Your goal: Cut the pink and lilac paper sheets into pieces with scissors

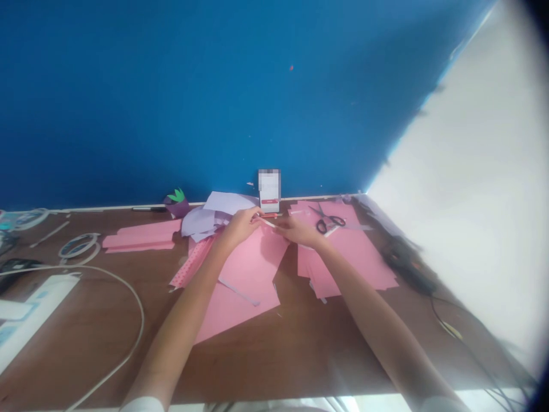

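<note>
My left hand (pixel 240 226): 1
My right hand (pixel 299 232): 1
Pink paper sheets (pixel 240 303): at least 3
Scissors (pixel 330 222): 1 pair
White rings (pixel 81 236): 2
Power strip (pixel 38 309): 1
Purple paper pot (pixel 176 208): 1
Black marker (pixel 148 209): 1

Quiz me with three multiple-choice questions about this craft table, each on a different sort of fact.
1. Where do the scissors lie? A on the lilac paper; B on a pink sheet; C on bare wood.
2. What colour is the wall? A green; B yellow; C blue.
3. What do the left hand and right hand hold? A a thin pale strip; B the scissors; C a cable.

B: they rest on it, right of the hands.
C: it fills the background.
A: it spans their fingers.
</note>
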Demonstrator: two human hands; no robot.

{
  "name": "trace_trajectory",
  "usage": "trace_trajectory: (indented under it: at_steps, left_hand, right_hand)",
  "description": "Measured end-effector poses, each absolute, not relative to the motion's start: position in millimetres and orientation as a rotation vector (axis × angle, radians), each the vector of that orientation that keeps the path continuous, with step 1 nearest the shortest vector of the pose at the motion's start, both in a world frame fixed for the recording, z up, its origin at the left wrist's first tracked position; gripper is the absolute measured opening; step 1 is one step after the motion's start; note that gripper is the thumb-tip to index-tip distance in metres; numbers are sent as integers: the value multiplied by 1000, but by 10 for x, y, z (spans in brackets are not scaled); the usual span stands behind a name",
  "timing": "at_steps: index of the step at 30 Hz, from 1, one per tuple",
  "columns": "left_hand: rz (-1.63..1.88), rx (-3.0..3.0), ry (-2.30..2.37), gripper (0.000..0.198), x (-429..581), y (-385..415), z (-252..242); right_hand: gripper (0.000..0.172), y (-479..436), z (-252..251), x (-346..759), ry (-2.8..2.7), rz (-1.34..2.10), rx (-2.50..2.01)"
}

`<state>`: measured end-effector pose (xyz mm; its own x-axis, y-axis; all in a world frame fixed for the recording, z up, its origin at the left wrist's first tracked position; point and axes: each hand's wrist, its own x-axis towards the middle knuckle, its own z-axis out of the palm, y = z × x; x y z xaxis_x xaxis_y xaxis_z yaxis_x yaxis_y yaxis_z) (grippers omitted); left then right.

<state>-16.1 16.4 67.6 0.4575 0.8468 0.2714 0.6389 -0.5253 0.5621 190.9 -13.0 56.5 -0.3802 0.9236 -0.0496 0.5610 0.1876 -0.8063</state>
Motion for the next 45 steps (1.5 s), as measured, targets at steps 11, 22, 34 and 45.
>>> trace_trajectory:
  at_steps: [11, 22, 34, 45]
  left_hand:
    - [765, 2184, 1226, 21, -66, 171, 545]
    - [839, 2223, 1235, 18, 21, 135, 507]
    - [792, 2274, 1273, 23, 22, 143, 488]
    - [843, 2184, 1185, 23, -55, 197, 487]
  right_hand:
    - [32, -173, 623, 1874, -1808, 1217, -1373]
    - [36, -154, 653, 1828, -1880, 1091, -1311]
    - [29, -226, 778, 1823, -1782, 1153, -1264]
    - [28, -208, 709, 1802, -1754, 1168, -1350]
